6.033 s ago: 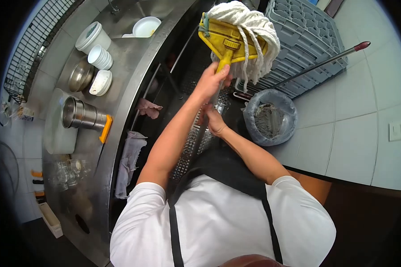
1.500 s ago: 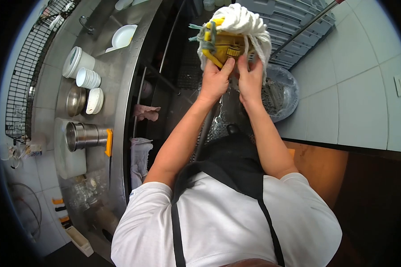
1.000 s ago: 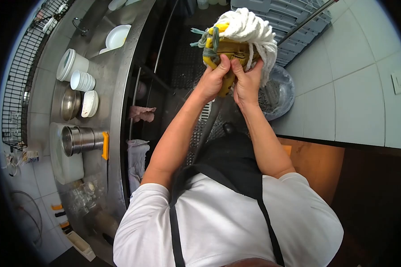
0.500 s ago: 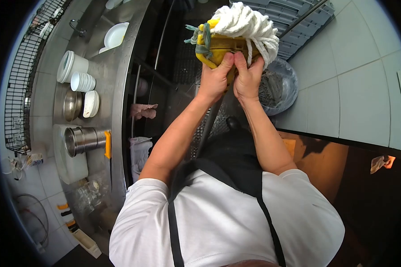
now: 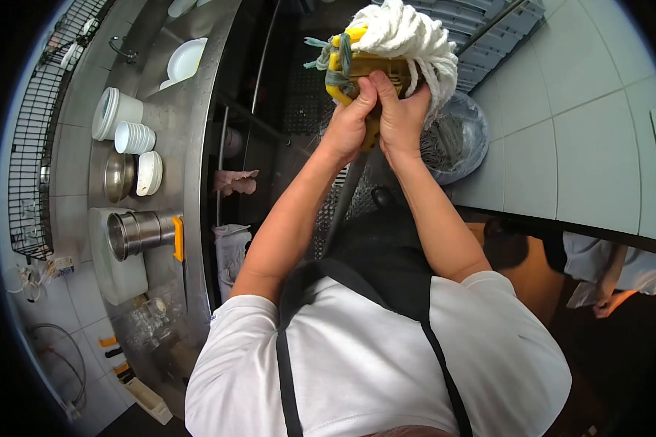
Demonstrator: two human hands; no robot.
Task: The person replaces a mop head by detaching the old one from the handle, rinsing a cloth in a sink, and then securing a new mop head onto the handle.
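Both of my hands grip a mop head (image 5: pixel 404 33) with thick white cotton strands bundled over a yellow plastic clamp (image 5: pixel 370 67). My left hand (image 5: pixel 348 122) is closed round the clamp's lower left side, its thumb pressed on the front. My right hand (image 5: pixel 401 113) is closed on the right side, thumb up against the clamp, fingers partly hidden behind it. Grey-green strips (image 5: pixel 338 62) are knotted round the clamp's left edge. A dark handle (image 5: pixel 346 193) runs down from the clamp toward my apron.
A lined bin (image 5: pixel 463 138) with grey mop strands stands right of my hands. Stacked grey crates (image 5: pixel 488 22) are behind it. On the left, a steel counter (image 5: pixel 178 138) holds tubs, bowls and a steel pot (image 5: pixel 142 233). Another person's hand (image 5: pixel 603 291) shows at right.
My right thumb has moved up the clamp, and my left hand sits slightly lower. Another person has come further into view at the right.
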